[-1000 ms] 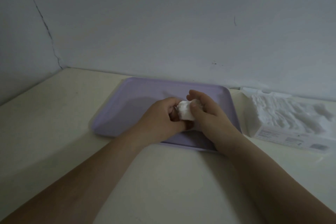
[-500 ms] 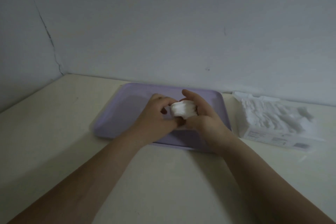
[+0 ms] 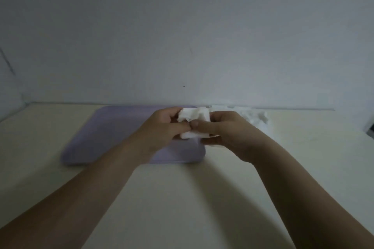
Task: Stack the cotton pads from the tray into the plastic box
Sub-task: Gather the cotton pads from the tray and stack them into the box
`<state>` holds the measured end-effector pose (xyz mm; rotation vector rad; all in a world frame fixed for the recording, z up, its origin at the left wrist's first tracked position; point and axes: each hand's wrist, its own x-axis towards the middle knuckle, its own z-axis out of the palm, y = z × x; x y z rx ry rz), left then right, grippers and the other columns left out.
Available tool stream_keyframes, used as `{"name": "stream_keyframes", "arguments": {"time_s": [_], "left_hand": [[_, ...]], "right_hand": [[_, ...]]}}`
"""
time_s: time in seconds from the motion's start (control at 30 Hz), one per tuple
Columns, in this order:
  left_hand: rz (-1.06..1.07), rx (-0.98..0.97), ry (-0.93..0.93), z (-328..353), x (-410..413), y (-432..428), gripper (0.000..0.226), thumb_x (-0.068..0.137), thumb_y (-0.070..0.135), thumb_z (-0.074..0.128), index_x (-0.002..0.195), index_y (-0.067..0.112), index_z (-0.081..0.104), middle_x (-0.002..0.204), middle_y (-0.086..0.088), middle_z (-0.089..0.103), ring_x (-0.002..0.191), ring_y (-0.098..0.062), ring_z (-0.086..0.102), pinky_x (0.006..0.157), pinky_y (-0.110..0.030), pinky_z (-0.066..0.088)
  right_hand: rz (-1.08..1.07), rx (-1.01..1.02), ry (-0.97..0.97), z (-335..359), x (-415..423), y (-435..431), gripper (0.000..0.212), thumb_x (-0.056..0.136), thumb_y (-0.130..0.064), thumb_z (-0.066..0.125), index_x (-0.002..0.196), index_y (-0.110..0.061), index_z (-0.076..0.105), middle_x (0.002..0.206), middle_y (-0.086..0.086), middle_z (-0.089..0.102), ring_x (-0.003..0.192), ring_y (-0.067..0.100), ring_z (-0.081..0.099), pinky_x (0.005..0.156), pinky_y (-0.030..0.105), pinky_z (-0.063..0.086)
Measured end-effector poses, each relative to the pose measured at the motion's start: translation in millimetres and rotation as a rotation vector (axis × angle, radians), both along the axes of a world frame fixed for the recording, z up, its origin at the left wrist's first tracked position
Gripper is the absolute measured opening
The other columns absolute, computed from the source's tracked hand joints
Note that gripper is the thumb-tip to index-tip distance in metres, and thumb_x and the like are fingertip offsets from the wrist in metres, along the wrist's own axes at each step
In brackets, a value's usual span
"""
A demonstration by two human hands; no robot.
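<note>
Both hands have carried the wad of cotton pads (image 3: 193, 121) sideways since a moment ago. It was over the middle-right of the tray (image 3: 113, 137) and now it's up over the tray's right edge, lifted off the surface. The view has swung too, so the tray now sits further left.

The pads are a crumpled white bundle, not a neat stack. As far as I can make out, the long way runs from the tray's near edge toward its far edge. The wider, ruffled end is on the far side, and a smaller bit pokes out under the thumbs on the near side. It's pretty blurry though, so I can't tell more than that.

The left hand (image 3: 162, 129) has its fingers curled round the bundle's left side. The right hand (image 3: 228, 133) grips the other side, fingers tucked underneath. The two thumbs meet across the front, so both hands are clamped on the pads.

Just off the tray's right side, partly behind the right hand, is the plastic box (image 3: 258, 119). It's mostly a smeared white heap of pads. The tray lies flat on a cream table (image 3: 182, 198), its far edge near the grey wall (image 3: 182, 26).
</note>
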<state>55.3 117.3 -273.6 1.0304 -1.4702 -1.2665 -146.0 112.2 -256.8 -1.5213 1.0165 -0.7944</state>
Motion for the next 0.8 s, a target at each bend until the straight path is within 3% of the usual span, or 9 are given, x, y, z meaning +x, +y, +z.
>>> {"name": "stream_keyframes", "arguments": {"time_s": [0.1, 0.2, 0.33, 0.4, 0.53, 0.6, 0.67, 0.73, 0.8], "left_hand": [[-0.080, 0.066, 0.017, 4, -41, 1, 0.027, 0.097, 0.004, 0.064, 0.124, 0.008, 0.069, 0.118, -0.011, 0.075, 0.104, -0.021, 0.071, 0.092, -0.037, 0.060], [-0.028, 0.060, -0.056, 5, -79, -4, 0.022, 0.099, 0.005, 0.060, 0.119, 0.006, 0.067, 0.104, -0.008, 0.076, 0.091, -0.018, 0.073, 0.082, -0.030, 0.059], [0.071, -0.292, -0.465, 9, -123, -17, 0.021, 0.090, 0.016, 0.067, 0.108, 0.023, 0.074, 0.103, 0.009, 0.075, 0.090, -0.006, 0.069, 0.078, -0.013, 0.051], [-0.012, -0.400, -0.662, 11, -142, -24, 0.021, 0.090, 0.019, 0.064, 0.108, 0.026, 0.072, 0.108, 0.013, 0.071, 0.093, -0.006, 0.065, 0.073, -0.008, 0.042], [-0.168, -0.505, -0.940, 5, -162, -44, 0.024, 0.083, 0.012, 0.056, 0.100, 0.022, 0.070, 0.101, 0.007, 0.068, 0.092, -0.015, 0.064, 0.071, -0.021, 0.045], [-0.200, -0.498, -0.995, -2, -163, -50, 0.019, 0.084, 0.008, 0.057, 0.083, 0.024, 0.067, 0.088, 0.010, 0.061, 0.085, -0.013, 0.060, 0.069, -0.017, 0.041], [-0.190, -0.509, -0.991, -5, -162, -53, 0.034, 0.083, 0.006, 0.059, 0.063, 0.033, 0.052, 0.080, 0.010, 0.055, 0.080, -0.014, 0.057, 0.068, -0.021, 0.039], [-0.192, -0.530, -0.985, -7, -160, -56, 0.044, 0.082, 0.006, 0.060, 0.055, 0.036, 0.043, 0.073, 0.011, 0.053, 0.077, -0.015, 0.056, 0.069, -0.025, 0.041], [-0.203, -0.540, -0.984, -6, -158, -56, 0.037, 0.082, 0.010, 0.058, 0.056, 0.035, 0.049, 0.069, 0.015, 0.052, 0.075, -0.016, 0.056, 0.070, -0.028, 0.045]], "right_hand": [[-0.040, -0.007, 0.035, 7, -39, 16, 0.032, 0.090, -0.033, 0.076, 0.115, -0.013, 0.075, 0.111, 0.005, 0.078, 0.110, 0.019, 0.072, 0.101, 0.045, 0.056], [-0.321, -0.057, -0.105, 12, -74, 18, 0.026, 0.091, -0.024, 0.073, 0.112, -0.008, 0.072, 0.108, 0.011, 0.078, 0.101, 0.024, 0.075, 0.094, 0.047, 0.059], [-0.708, -0.113, -0.059, 19, -119, 14, 0.023, 0.086, -0.029, 0.072, 0.099, -0.009, 0.069, 0.099, 0.010, 0.075, 0.084, 0.023, 0.072, 0.077, 0.040, 0.059], [-0.731, -0.093, -0.008, 13, -130, 13, 0.024, 0.087, -0.029, 0.073, 0.094, -0.006, 0.069, 0.092, 0.011, 0.073, 0.074, 0.022, 0.068, 0.066, 0.037, 0.054], [-0.744, -0.064, 0.027, -3, -134, 9, 0.031, 0.083, -0.028, 0.078, 0.093, 0.000, 0.069, 0.082, 0.011, 0.071, 0.057, 0.018, 0.064, 0.053, 0.031, 0.048], [-0.741, -0.081, 0.066, -9, -136, 6, 0.034, 0.081, -0.029, 0.081, 0.092, 0.000, 0.069, 0.080, 0.011, 0.072, 0.052, 0.017, 0.064, 0.052, 0.031, 0.046], [-0.704, -0.106, 0.102, -14, -134, 3, 0.033, 0.081, -0.027, 0.080, 0.094, 0.000, 0.068, 0.084, 0.013, 0.074, 0.051, 0.018, 0.068, 0.053, 0.033, 0.046], [-0.701, -0.138, 0.144, -20, -130, -1, 0.033, 0.081, -0.025, 0.077, 0.093, 0.003, 0.066, 0.086, 0.018, 0.074, 0.052, 0.021, 0.071, 0.052, 0.034, 0.045], [-0.714, -0.187, 0.238, -23, -127, -7, 0.033, 0.079, -0.026, 0.075, 0.087, 0.004, 0.065, 0.082, 0.021, 0.072, 0.049, 0.022, 0.071, 0.050, 0.032, 0.044]]}}
